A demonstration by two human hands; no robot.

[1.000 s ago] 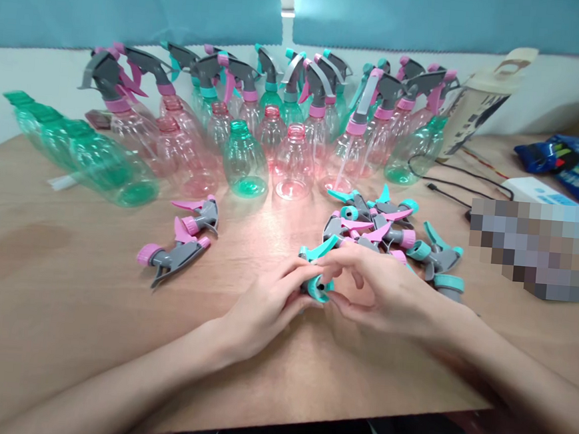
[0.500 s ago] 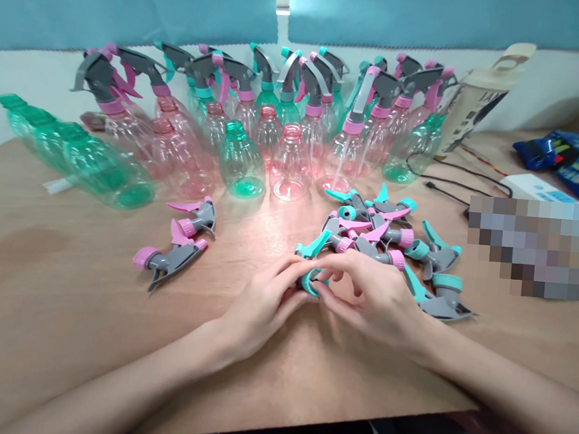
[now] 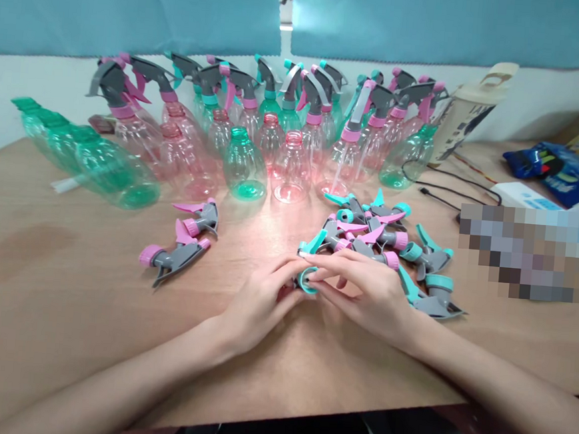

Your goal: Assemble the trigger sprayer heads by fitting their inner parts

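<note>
A grey and teal trigger spray head [image 3: 312,243] is held between my two hands, its teal collar turned towards me. My left hand [image 3: 262,296] is closed around its body from the left. The fingers of my right hand [image 3: 374,292] pinch at the rim of the collar's opening; whether they hold a small part inside it, I cannot tell. Just right of my hands lies a pile of loose spray heads [image 3: 374,236], grey with pink or teal parts. Two pink and grey spray heads [image 3: 182,257] lie apart to the left.
Across the back stand several pink and green bottles [image 3: 291,170], some with spray heads on, others with bare necks. Green bottles [image 3: 117,170] line the left side. At the right are a shaker cup [image 3: 465,117], a black cable [image 3: 441,195], a blue packet [image 3: 568,172] and a blurred-out patch.
My right fingers have shifted slightly left, closer over the collar's opening. The spray head remains in my hands. The whole view has moved a little.
</note>
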